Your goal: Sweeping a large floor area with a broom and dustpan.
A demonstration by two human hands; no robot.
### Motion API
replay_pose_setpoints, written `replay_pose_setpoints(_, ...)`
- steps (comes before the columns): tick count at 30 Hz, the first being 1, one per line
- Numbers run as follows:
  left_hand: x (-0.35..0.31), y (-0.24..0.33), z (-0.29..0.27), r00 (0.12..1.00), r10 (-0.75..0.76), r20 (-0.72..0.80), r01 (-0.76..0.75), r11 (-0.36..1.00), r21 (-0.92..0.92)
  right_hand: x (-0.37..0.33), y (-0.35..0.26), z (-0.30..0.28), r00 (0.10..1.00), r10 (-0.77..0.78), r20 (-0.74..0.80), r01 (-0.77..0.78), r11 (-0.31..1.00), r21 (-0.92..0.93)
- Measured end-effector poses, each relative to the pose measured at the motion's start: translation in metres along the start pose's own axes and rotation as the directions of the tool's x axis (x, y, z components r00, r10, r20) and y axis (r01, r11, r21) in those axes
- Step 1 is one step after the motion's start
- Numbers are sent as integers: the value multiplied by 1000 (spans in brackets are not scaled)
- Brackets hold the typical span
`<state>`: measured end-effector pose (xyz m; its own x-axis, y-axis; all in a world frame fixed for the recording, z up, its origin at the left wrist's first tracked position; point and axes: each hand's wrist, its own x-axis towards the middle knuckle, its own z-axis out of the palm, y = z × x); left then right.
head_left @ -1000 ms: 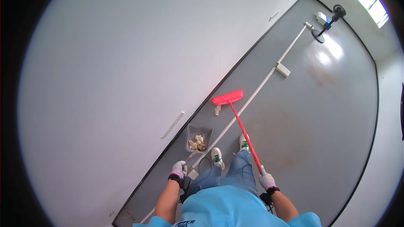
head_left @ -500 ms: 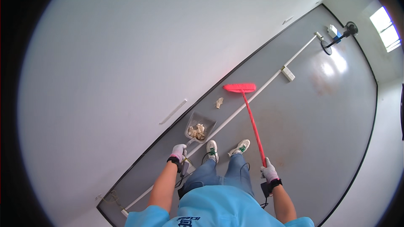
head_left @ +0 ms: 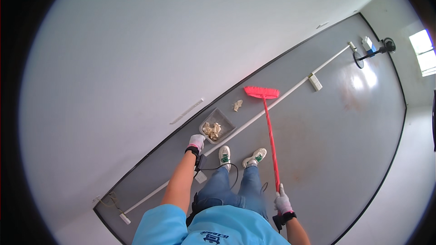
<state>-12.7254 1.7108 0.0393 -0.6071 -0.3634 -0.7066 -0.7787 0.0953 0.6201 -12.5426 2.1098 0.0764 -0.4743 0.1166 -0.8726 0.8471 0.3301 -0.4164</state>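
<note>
Broom: a bright pink-red broom (head_left: 271,140) with a long straight handle; its bristle head rests on the grey floor (head_left: 345,136) well ahead of the right hand, touching or just over a white conduit (head_left: 254,119).
Right hand: the gloved right hand (head_left: 282,202) is wrapped closed around the top end of the broom handle, low in the view beside the person's right leg.
Dustpan: a grey dustpan (head_left: 218,124) lies on the floor just beyond the left hand, beside the white wall (head_left: 159,54); it holds a heap of pale crumpled scraps (head_left: 211,130).
Left hand: the gloved left hand (head_left: 196,141) is closed at the near edge of the dustpan; whether it grips a handle or only touches the rim cannot be told.
Loose scrap: one pale crumpled piece (head_left: 237,105) lies on the floor between the dustpan and the broom head, ahead of both hands.
Feet: two white shoes with green marks (head_left: 240,156) stand between the hands, just behind the conduit.
</note>
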Motion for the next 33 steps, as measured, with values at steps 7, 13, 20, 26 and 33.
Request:
replay_pose_setpoints(7,-2,-1,5,986,-154,-70,152,988,-41,-56,44,-9,987,120,108,-95,973,-208)
replay_pose_setpoints(13,7,16,-6,976,-199,-86,200,980,5,-120,55,-32,992,23,126,-12,996,-90)
replay_pose_setpoints(20,12,8,-18,989,-138,-45,139,990,35,-133,22,-41,996,15,84,-18,999,39)
replay_pose_setpoints(26,-19,17,-16,988,-131,-79,128,991,-35,-68,-39,-39,993,-94,-66,93,996,-13)
replay_pose_setpoints(33,1,15,-8,993,-88,-83,110,942,318,-26,-51,-36,992,-116,-40,114,992,-45)
